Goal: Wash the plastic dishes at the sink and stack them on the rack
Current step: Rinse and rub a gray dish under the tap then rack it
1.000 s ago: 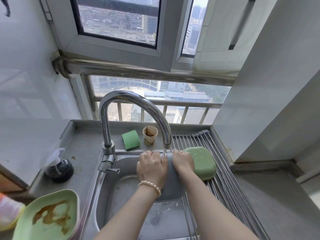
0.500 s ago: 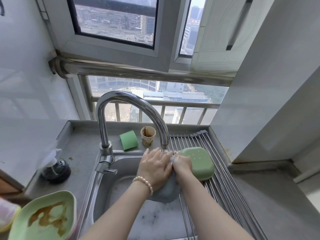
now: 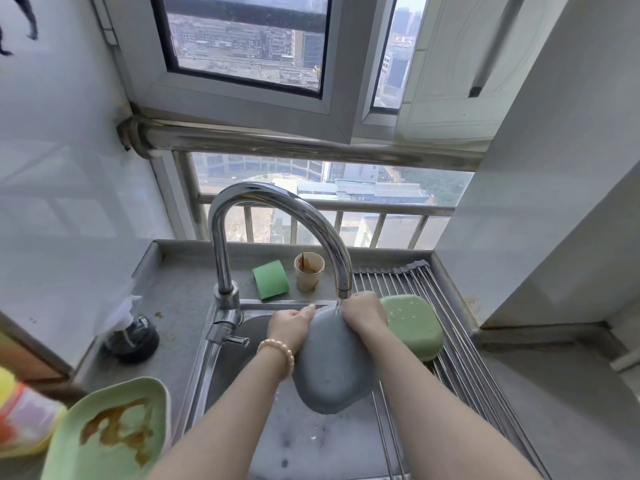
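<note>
The washing looks to be somewhere in its middle. One pale green dish [image 3: 412,327] already lies upside down on the wire rack [image 3: 460,344] at the right of the sink [image 3: 221,368], beaded with drops, so it counts as done. A grey plastic dish [image 3: 332,368] is in hand now: it is held tilted over the basin, its smooth underside toward the camera, its far edge right under the spout of the faucet [image 3: 277,216], where a thin stream of water meets it. The left hand [image 3: 290,327], with a bead bracelet at the wrist, grips the dish's far left edge, and the right hand [image 3: 363,315] grips its far right edge; both have fingers curled over the rim. The side in view shows no stains; its inner face is hidden. Left to do: a green plate [image 3: 107,434] smeared with brown sauce waits on the desk [image 3: 180,306] at the near left, and a small stained cup [image 3: 309,276] stands behind the sink beside a green sponge [image 3: 270,279].
</note>
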Motion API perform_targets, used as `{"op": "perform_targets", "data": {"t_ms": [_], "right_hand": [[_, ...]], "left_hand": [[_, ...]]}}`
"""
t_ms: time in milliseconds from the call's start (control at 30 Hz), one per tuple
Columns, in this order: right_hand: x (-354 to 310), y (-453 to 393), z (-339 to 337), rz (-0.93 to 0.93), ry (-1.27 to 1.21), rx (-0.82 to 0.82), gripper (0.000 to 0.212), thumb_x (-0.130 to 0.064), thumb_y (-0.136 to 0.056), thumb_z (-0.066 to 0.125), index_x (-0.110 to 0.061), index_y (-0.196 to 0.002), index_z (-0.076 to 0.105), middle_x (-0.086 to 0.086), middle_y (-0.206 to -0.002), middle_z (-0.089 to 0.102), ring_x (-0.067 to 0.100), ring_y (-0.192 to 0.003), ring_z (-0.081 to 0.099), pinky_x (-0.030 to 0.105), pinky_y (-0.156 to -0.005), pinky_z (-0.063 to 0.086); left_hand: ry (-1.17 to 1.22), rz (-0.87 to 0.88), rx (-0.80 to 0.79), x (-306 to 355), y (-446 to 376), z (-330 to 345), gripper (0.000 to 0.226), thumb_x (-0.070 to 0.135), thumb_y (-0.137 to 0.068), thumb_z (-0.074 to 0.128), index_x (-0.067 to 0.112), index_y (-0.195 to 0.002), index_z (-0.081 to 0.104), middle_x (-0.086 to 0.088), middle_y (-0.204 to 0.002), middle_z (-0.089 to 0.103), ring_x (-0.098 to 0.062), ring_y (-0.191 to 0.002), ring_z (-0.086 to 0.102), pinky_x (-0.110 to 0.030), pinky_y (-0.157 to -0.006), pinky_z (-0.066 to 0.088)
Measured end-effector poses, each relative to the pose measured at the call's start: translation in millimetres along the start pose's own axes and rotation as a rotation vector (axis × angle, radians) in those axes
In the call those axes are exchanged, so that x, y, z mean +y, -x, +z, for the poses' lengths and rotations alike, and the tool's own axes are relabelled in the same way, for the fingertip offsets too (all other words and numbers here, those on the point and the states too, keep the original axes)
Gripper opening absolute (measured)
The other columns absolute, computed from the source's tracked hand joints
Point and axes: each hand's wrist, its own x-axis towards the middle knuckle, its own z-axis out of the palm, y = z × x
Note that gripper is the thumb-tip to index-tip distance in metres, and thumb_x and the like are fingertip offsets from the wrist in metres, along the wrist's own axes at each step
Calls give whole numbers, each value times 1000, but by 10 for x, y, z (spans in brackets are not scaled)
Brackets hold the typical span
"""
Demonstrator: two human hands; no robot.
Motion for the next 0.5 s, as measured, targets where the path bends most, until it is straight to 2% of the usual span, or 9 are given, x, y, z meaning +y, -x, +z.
{"op": "perform_targets", "data": {"t_ms": [67, 133, 167, 233, 333, 400, 433, 467, 500], "right_hand": [[-89, 178, 55, -129, 259, 117, 34, -34, -96, 43, -11, -108, 65, 12, -113, 63, 31, -109, 56, 31, -88, 40], [-116, 357, 261, -274, 453, 206, 51, -44, -98, 28, -15, -129, 54, 15, -127, 56, 31, -120, 47, 39, -102, 33], [-78, 396, 404, -353, 535, 241, 56, -47, -96, 22, -18, -136, 48, 16, -131, 54, 32, -124, 44, 43, -106, 30], [23, 492, 591, -466, 606, 255, 60, -47, -92, 21, -20, -137, 50, 14, -133, 55, 34, -124, 49, 51, -107, 32], [209, 571, 686, -635, 615, 206, 53, -46, -90, 32, -22, -128, 59, 10, -133, 57, 35, -122, 54, 59, -102, 28], [309, 574, 635, -558, 554, 208, 58, -53, -91, 29, -27, -140, 46, 9, -146, 43, 33, -135, 39, 61, -107, 25], [326, 530, 595, -433, 459, 165, 62, -56, -92, 27, -28, -147, 32, 9, -153, 31, 32, -140, 29, 59, -109, 23], [318, 452, 535, -276, 306, 109, 65, -58, -93, 28, -29, -151, 21, 11, -155, 23, 32, -140, 27, 53, -110, 25], [294, 364, 477, -128, 147, 33, 68, -59, -93, 32, -27, -151, 18, 15, -151, 25, 33, -136, 33, 45, -107, 31]], "left_hand": [[80, -84, 85, -10, -22, 49, 32, 29, -94, 57, 7, -73, 67, -6, -79, 59, -24, -85, 55, -24, -67, 33], [148, -167, 133, -16, -49, 60, 34, 27, -96, 55, -4, -100, 69, -10, -96, 64, -26, -98, 58, -23, -76, 37], [203, -211, 152, -44, -84, 56, 37, 27, -95, 56, -7, -107, 66, -15, -106, 66, -29, -104, 59, -26, -83, 41], [360, -312, 199, -117, -126, 3, 41, 29, -92, 60, -7, -111, 63, -21, -116, 65, -34, -108, 60, -37, -97, 46], [537, -438, 250, -222, -153, -81, 47, 33, -87, 64, -5, -115, 60, -18, -117, 65, -34, -106, 62, -44, -97, 49], [567, -453, 272, -260, -122, -79, 48, 32, -90, 61, -6, -119, 56, -20, -118, 62, -35, -110, 60, -44, -97, 48], [546, -453, 293, -289, -120, -55, 50, 32, -91, 58, -8, -121, 54, -23, -122, 60, -37, -113, 59, -44, -99, 47], [522, -438, 289, -315, -93, -22, 52, 34, -92, 55, -10, -120, 54, -25, -124, 58, -38, -115, 57, -45, -100, 46], [505, -430, 273, -366, -78, 19, 54, 36, -91, 54, -11, -118, 55, -26, -124, 59, -38, -115, 57, -46, -100, 46]]}}
